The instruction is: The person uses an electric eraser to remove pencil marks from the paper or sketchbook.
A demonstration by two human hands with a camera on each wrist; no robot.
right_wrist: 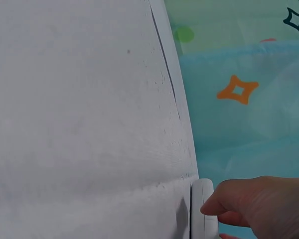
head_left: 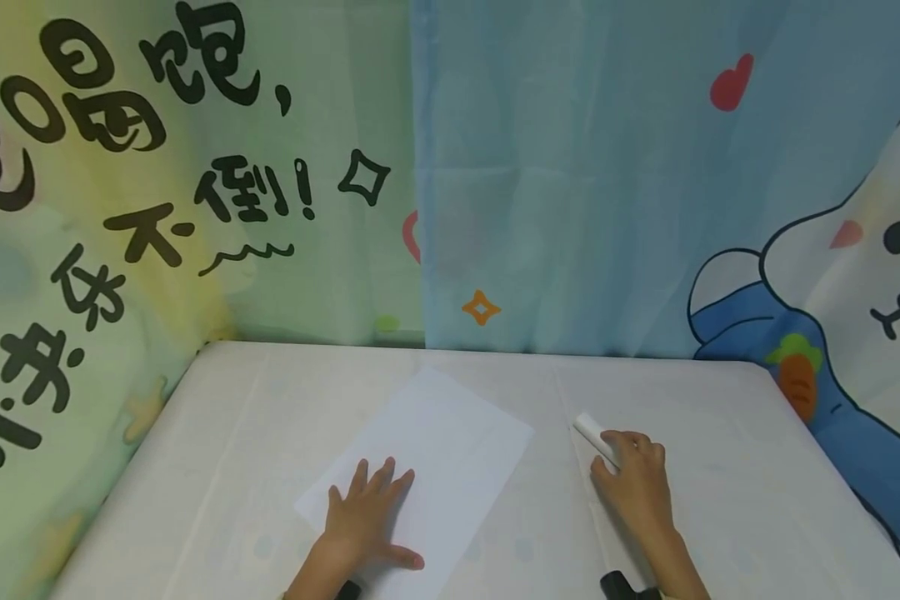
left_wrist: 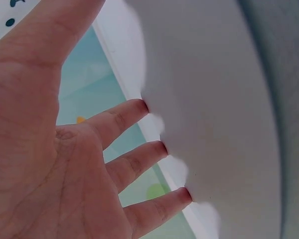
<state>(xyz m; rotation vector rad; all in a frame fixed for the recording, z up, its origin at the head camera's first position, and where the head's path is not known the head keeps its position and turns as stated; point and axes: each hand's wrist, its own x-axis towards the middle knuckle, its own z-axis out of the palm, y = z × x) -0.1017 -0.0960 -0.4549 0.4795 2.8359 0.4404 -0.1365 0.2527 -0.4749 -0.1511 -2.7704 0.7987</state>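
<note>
A sheet of white paper (head_left: 465, 450) lies at an angle on the white-covered table. My left hand (head_left: 363, 521) rests on its near left part, fingers spread. In the left wrist view, the fingertips of the left hand (left_wrist: 84, 164) touch the white surface while the palm stays raised. To the right of the paper, apart from it, my right hand (head_left: 637, 483) pinches a slim white bar-shaped object (head_left: 594, 435) between thumb and fingers. The right wrist view shows the bar's rounded end and a lengthwise seam beside the right hand (right_wrist: 259, 206); its exact kind cannot be told.
The table (head_left: 735, 467) carries a white cloth with fold lines. Behind it hang a green curtain (head_left: 330, 275) with black lettering and a blue curtain (head_left: 570, 208). A printed white animal in blue (head_left: 817, 333) is at the right. Dark straps sit at both wrists.
</note>
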